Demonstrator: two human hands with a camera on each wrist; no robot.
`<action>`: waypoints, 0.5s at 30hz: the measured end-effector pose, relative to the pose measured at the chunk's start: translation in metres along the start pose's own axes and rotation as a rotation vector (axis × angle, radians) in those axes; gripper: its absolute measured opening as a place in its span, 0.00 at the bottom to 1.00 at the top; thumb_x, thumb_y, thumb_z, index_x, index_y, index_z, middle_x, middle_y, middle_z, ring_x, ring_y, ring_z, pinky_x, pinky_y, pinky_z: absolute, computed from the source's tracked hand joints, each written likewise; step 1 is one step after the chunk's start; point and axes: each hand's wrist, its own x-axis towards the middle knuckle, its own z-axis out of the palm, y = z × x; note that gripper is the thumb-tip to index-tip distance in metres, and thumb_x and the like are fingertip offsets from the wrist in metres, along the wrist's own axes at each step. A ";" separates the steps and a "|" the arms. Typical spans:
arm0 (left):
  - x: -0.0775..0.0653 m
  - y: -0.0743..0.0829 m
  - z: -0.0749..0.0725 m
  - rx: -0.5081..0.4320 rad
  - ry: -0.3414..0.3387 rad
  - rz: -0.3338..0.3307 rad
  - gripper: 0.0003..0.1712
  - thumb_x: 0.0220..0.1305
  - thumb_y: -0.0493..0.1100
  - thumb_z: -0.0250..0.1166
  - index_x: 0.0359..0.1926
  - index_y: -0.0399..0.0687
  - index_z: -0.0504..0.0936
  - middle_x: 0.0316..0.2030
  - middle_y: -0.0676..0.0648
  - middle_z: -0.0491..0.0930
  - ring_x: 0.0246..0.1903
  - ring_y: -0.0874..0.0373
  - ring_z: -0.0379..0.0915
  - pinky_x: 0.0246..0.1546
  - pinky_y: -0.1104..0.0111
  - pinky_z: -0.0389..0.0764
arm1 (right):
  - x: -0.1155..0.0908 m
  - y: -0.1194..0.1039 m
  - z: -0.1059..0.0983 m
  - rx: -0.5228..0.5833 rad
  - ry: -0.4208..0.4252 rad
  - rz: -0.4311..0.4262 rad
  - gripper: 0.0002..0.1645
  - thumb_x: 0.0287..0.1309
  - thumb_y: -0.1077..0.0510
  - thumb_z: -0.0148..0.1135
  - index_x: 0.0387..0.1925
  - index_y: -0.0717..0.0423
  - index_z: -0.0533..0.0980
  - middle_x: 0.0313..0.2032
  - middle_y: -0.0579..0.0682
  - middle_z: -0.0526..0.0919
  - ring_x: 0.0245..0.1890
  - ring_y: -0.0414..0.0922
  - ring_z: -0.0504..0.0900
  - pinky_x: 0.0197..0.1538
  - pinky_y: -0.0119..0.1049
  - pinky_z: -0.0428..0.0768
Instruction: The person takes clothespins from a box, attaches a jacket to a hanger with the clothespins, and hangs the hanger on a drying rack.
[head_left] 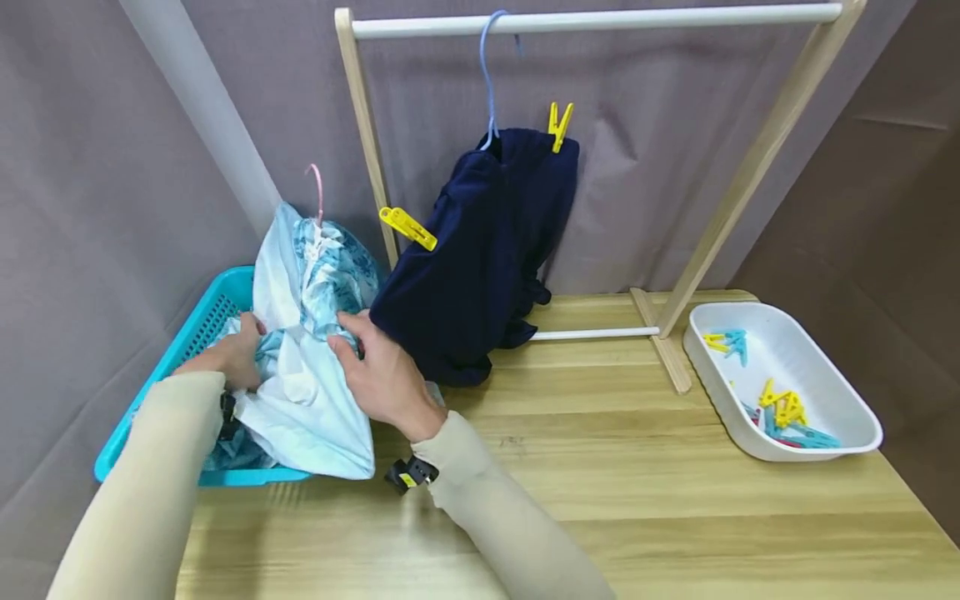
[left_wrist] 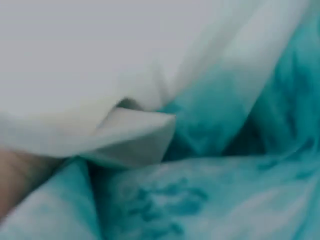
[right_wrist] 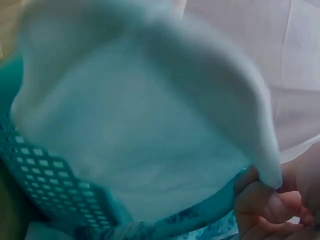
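Note:
A white and light-blue patterned garment [head_left: 311, 383] lies bunched over the teal basket [head_left: 258, 477], with a pink hanger [head_left: 318, 192] sticking up from its top. My right hand [head_left: 382, 379] pinches the garment's right side between thumb and fingers; the right wrist view shows the fingertips on the cloth edge [right_wrist: 270, 170]. At the basket's left side, my left hand [head_left: 238, 354] grips the cloth, its fingers partly hidden in the folds. In the left wrist view, white cloth [left_wrist: 125, 135] covers most of that hand.
A dark navy garment [head_left: 480, 250] hangs on a blue hanger [head_left: 489, 83] from the white rod [head_left: 637, 18] of a wooden rack. Yellow clothespins [head_left: 408, 228] are clipped to it. A white tray [head_left: 832, 383] at the right holds yellow and blue clothespins.

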 end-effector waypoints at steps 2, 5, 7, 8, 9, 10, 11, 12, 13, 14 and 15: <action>-0.010 0.003 -0.006 0.018 0.078 0.058 0.40 0.55 0.28 0.65 0.64 0.22 0.53 0.43 0.25 0.73 0.38 0.39 0.70 0.38 0.55 0.76 | 0.000 -0.002 0.000 0.006 -0.018 -0.055 0.25 0.77 0.55 0.53 0.68 0.62 0.73 0.54 0.55 0.81 0.39 0.43 0.78 0.45 0.28 0.77; -0.035 0.009 -0.016 0.033 0.257 0.134 0.23 0.52 0.26 0.64 0.50 0.23 0.73 0.41 0.26 0.74 0.37 0.40 0.69 0.35 0.54 0.75 | -0.002 -0.008 -0.001 0.002 -0.056 -0.136 0.24 0.77 0.58 0.51 0.68 0.64 0.72 0.48 0.56 0.81 0.30 0.41 0.72 0.36 0.23 0.71; -0.058 0.012 -0.021 0.035 0.409 0.182 0.11 0.48 0.26 0.64 0.36 0.32 0.77 0.31 0.34 0.74 0.31 0.43 0.67 0.29 0.57 0.70 | -0.005 -0.014 -0.003 -0.005 -0.079 -0.192 0.23 0.78 0.59 0.49 0.68 0.65 0.72 0.46 0.55 0.81 0.29 0.40 0.72 0.34 0.21 0.69; -0.070 0.013 -0.023 0.026 0.490 0.210 0.09 0.46 0.25 0.63 0.30 0.36 0.76 0.28 0.37 0.72 0.29 0.44 0.66 0.30 0.56 0.69 | -0.007 -0.017 -0.005 -0.013 -0.092 -0.226 0.23 0.78 0.60 0.49 0.67 0.66 0.72 0.46 0.55 0.81 0.30 0.40 0.72 0.34 0.20 0.69; -0.083 0.016 -0.024 0.022 0.573 0.233 0.09 0.45 0.24 0.63 0.27 0.37 0.74 0.27 0.39 0.71 0.28 0.44 0.66 0.28 0.55 0.69 | -0.009 -0.021 -0.008 -0.024 -0.100 -0.265 0.23 0.78 0.61 0.48 0.67 0.66 0.72 0.45 0.55 0.82 0.31 0.40 0.72 0.36 0.19 0.69; -0.096 0.018 -0.025 0.030 0.661 0.266 0.11 0.43 0.23 0.63 0.24 0.38 0.73 0.27 0.39 0.69 0.28 0.43 0.66 0.27 0.54 0.68 | -0.012 -0.024 -0.011 -0.024 -0.114 -0.299 0.23 0.78 0.61 0.48 0.67 0.66 0.72 0.45 0.55 0.82 0.32 0.40 0.72 0.36 0.19 0.69; -0.108 0.021 -0.025 0.028 0.742 0.311 0.11 0.41 0.20 0.63 0.25 0.36 0.75 0.31 0.37 0.71 0.31 0.41 0.66 0.28 0.57 0.69 | -0.015 -0.027 -0.014 -0.014 -0.130 -0.329 0.23 0.78 0.62 0.47 0.67 0.66 0.72 0.43 0.55 0.81 0.32 0.41 0.71 0.36 0.19 0.68; -0.119 0.024 -0.024 0.039 0.819 0.361 0.13 0.39 0.19 0.65 0.27 0.34 0.79 0.37 0.33 0.71 0.35 0.38 0.67 0.31 0.61 0.70 | -0.017 -0.030 -0.018 -0.002 -0.146 -0.357 0.23 0.78 0.62 0.46 0.67 0.67 0.72 0.41 0.55 0.81 0.32 0.41 0.70 0.36 0.20 0.69; -0.130 0.026 -0.023 0.060 0.890 0.402 0.16 0.36 0.18 0.66 0.30 0.32 0.81 0.44 0.30 0.70 0.39 0.36 0.66 0.34 0.64 0.69 | -0.020 -0.033 -0.023 0.010 -0.165 -0.378 0.23 0.78 0.63 0.46 0.68 0.66 0.71 0.42 0.55 0.81 0.33 0.41 0.71 0.38 0.19 0.70; -0.140 0.028 -0.022 0.100 0.957 0.446 0.19 0.34 0.16 0.67 0.32 0.30 0.83 0.50 0.27 0.67 0.42 0.34 0.64 0.37 0.67 0.66 | -0.023 -0.036 -0.028 0.025 -0.182 -0.397 0.23 0.78 0.64 0.46 0.68 0.66 0.71 0.44 0.56 0.83 0.36 0.40 0.75 0.42 0.18 0.72; -0.151 0.031 -0.021 0.130 1.006 0.480 0.23 0.31 0.17 0.69 0.36 0.29 0.85 0.56 0.24 0.63 0.46 0.30 0.62 0.39 0.68 0.68 | -0.026 -0.038 -0.033 0.048 -0.204 -0.405 0.23 0.78 0.64 0.45 0.68 0.66 0.71 0.47 0.57 0.84 0.39 0.40 0.79 0.46 0.17 0.73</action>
